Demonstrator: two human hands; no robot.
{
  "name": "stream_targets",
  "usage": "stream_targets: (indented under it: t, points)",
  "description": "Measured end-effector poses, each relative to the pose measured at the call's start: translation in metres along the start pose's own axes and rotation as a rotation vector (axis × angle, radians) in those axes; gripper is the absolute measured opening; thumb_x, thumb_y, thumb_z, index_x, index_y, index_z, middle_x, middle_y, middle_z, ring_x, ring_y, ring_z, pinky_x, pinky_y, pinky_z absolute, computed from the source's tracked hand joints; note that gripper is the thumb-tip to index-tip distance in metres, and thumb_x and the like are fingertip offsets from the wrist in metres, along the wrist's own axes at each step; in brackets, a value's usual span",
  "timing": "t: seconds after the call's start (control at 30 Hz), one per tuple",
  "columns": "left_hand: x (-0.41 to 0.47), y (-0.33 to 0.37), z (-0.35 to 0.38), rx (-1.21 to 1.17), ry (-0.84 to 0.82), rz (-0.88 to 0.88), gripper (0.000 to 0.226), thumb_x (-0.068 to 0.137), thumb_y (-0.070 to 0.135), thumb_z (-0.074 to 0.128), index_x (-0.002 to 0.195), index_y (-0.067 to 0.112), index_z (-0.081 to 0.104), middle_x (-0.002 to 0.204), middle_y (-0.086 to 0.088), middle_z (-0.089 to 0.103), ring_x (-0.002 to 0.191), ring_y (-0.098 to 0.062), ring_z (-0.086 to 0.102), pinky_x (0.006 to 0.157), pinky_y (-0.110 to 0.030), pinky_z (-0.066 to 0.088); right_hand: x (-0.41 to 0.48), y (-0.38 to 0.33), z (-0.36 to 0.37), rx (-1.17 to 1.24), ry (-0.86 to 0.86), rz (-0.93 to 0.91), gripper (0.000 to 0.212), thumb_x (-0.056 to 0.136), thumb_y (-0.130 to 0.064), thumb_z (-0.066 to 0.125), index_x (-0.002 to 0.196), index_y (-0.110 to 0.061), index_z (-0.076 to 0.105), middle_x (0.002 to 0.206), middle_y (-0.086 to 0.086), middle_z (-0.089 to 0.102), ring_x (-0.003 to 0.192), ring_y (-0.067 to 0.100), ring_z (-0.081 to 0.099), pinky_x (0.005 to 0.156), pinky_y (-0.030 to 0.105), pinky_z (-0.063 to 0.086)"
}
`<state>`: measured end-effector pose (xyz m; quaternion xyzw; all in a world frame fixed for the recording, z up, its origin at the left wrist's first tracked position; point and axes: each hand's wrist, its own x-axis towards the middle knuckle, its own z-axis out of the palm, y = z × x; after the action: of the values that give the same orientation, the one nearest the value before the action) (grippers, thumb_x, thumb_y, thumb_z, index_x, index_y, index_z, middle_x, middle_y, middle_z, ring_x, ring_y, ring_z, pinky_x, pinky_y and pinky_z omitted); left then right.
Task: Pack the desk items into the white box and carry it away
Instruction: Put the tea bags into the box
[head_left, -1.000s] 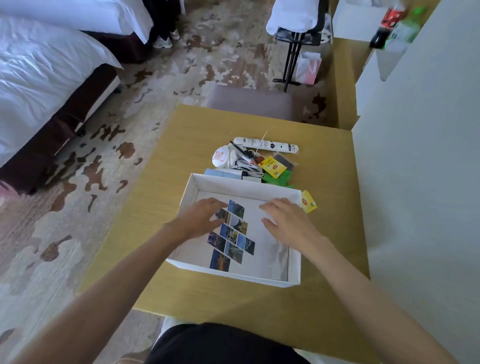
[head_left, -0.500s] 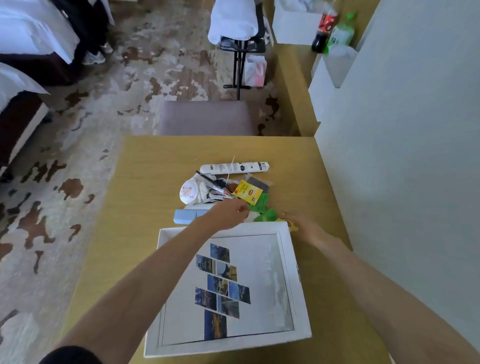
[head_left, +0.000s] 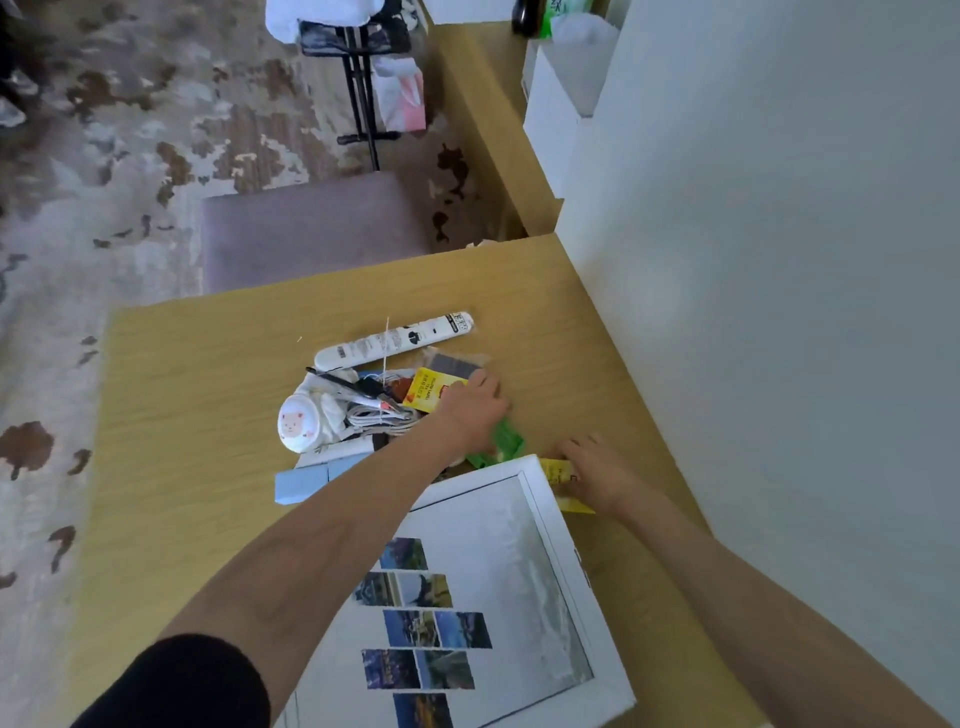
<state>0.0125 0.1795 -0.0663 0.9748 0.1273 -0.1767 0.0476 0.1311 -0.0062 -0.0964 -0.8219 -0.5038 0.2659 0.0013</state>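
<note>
The white box (head_left: 609, 670) lies low in view on the wooden desk (head_left: 197, 395), a sheet with several small photo prints on its bottom. Beyond its far edge is a pile: a white power strip (head_left: 395, 340), a round white case with a pig face (head_left: 298, 423), coiled cables (head_left: 374, 415), a yellow tea packet (head_left: 428, 392), green packets (head_left: 506, 441), a dark sachet (head_left: 452, 364) and a pale blue box (head_left: 306, 480). My left hand (head_left: 470, 410) rests palm down on the green packets, its grip hidden. My right hand (head_left: 597, 470) pinches another yellow packet (head_left: 553, 470) at the box's far right corner.
A white wall (head_left: 779, 312) runs along the desk's right side. A grey padded stool (head_left: 311, 228) stands past the far edge on patterned carpet. Farther back are a black folding stand (head_left: 363, 104) and a pink bag (head_left: 402, 98).
Both hands left the inside of the box and reached forward to the pile. The view tipped forward, so the box now sits lower and nearer.
</note>
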Motion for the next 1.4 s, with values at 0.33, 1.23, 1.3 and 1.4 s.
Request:
stream_targets:
  t: [0.33,1.23,1.3,1.4]
  points:
    - [-0.009,0.005,-0.016,-0.787,0.113,-0.237,0.015,0.088,0.024,0.063,0.093,0.012,0.054,0.094,-0.008,0.059,0.089,-0.023,0.057,0.069,-0.033,0.044,-0.038,-0.003,-0.047,1.012,0.236,0.135,0.006,0.091,-0.008,0.064,0.092,-0.009,0.059,0.081,0.000,0.063,0.073,0.012,0.060,0.058,0.017,0.050]
    - [-0.248,0.123,0.022,-0.971,0.218,-0.599,0.017,0.087,0.020,0.059,0.103,0.018,0.066,0.104,-0.003,0.069,0.097,-0.018,0.062,0.088,-0.036,0.052,-0.128,-0.114,-0.020,0.100,-0.208,-0.559,0.025,0.101,-0.025,0.044,0.124,-0.016,0.045,0.106,0.012,0.064,0.091,0.026,0.061,0.073,0.040,0.049]
    - [-0.249,0.120,0.028,-0.842,0.160,-0.515,0.023,0.090,0.012,0.050,0.103,0.020,0.066,0.109,0.000,0.068,0.100,-0.017,0.060,0.089,-0.035,0.051,-0.130,-0.107,-0.018,-0.069,-0.248,-0.558,0.026,0.100,-0.026,0.045,0.124,-0.016,0.045,0.106,0.014,0.064,0.090,0.028,0.061,0.073,0.041,0.050]
    - [-0.256,0.107,0.031,-0.750,0.211,-0.484,0.038,0.086,-0.001,0.042,0.105,0.022,0.065,0.112,0.001,0.066,0.092,-0.014,0.056,0.076,-0.028,0.048,-0.132,-0.104,-0.012,-0.265,-0.310,-0.531,0.027,0.099,-0.030,0.048,0.124,-0.021,0.047,0.105,0.013,0.064,0.088,0.027,0.059,0.071,0.039,0.049]
